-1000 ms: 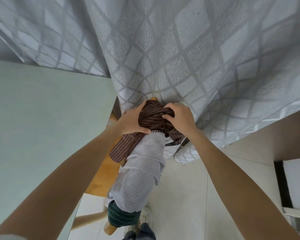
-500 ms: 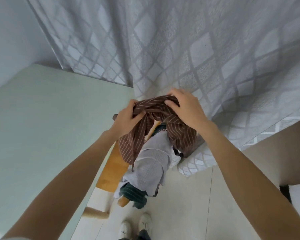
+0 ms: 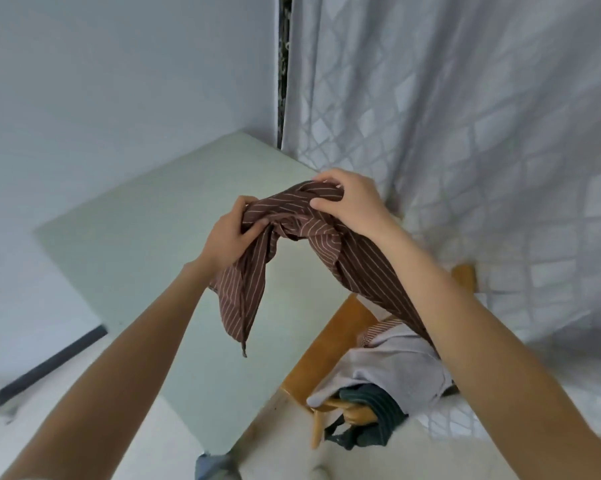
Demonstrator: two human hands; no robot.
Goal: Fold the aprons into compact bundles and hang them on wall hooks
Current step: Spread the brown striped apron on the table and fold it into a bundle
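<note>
A brown apron [image 3: 247, 289] with thin pale stripes hangs bunched in the air between both hands, over the pale green table [image 3: 146, 244]. My left hand [image 3: 228, 237] grips its left part, from which a flap and a tie end dangle. My right hand [image 3: 347, 202] clutches the crumpled top, and the rest trails down under my right forearm toward the chair. A light grey checked apron [image 3: 396, 368] and a dark green striped apron [image 3: 371, 414] lie heaped on the wooden chair [image 3: 330, 348] at lower right.
A grey diamond-patterned curtain [image 3: 465, 133] hangs along the right, behind the chair. A plain white wall [image 3: 101, 81] stands to the left and behind the table. Pale floor tiles [image 3: 285, 441] show below. No wall hooks are in view.
Both hands have lifted the brown apron off the pile on the chair and carried it up and left over the table. The view has swung up toward the wall corner.
</note>
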